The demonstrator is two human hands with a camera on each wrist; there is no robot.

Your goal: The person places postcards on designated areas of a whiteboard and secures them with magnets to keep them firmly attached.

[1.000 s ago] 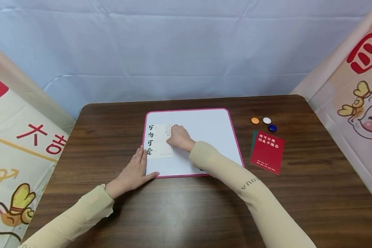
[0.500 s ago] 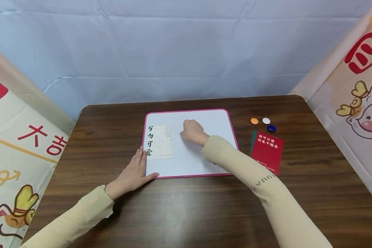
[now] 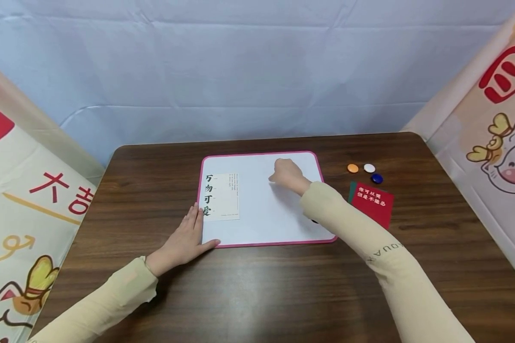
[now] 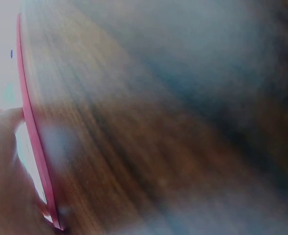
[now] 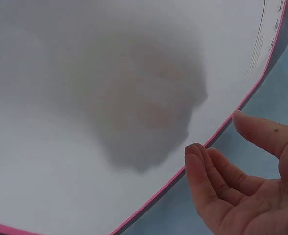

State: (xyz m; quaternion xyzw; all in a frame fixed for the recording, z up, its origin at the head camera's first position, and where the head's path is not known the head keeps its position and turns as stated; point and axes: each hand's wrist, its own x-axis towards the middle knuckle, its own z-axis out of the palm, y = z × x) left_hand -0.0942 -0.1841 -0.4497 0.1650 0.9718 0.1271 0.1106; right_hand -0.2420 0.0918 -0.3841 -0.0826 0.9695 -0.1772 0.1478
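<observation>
A whiteboard point(image 3: 266, 228) with a pink rim lies on the table. Along its left part is a cream card point(image 3: 223, 195) printed with black characters. My left hand point(image 3: 184, 238) rests at the board's lower left corner, fingers along the left edge and thumb on the front rim; the left wrist view shows part of this hand point(image 4: 7, 171) beside the pink rim point(image 4: 31, 122). Over the upper right of the board hovers my right hand point(image 3: 289, 175). In the right wrist view its fingers point(image 5: 198, 171) are loosely bent, the thumb stands apart, and nothing is held.
Right of the board lie an orange disc point(image 3: 353, 168), a white disc point(image 3: 369, 168) and a blue disc point(image 3: 376, 178). Below them a red card point(image 3: 373, 202) overlaps a green one point(image 3: 352, 193), partly behind my right sleeve. A small dark thing point(image 3: 314, 221) shows beside that sleeve.
My right hand has left the cream card and moved right across the whiteboard. The card stays where it was. My left hand has not moved.
</observation>
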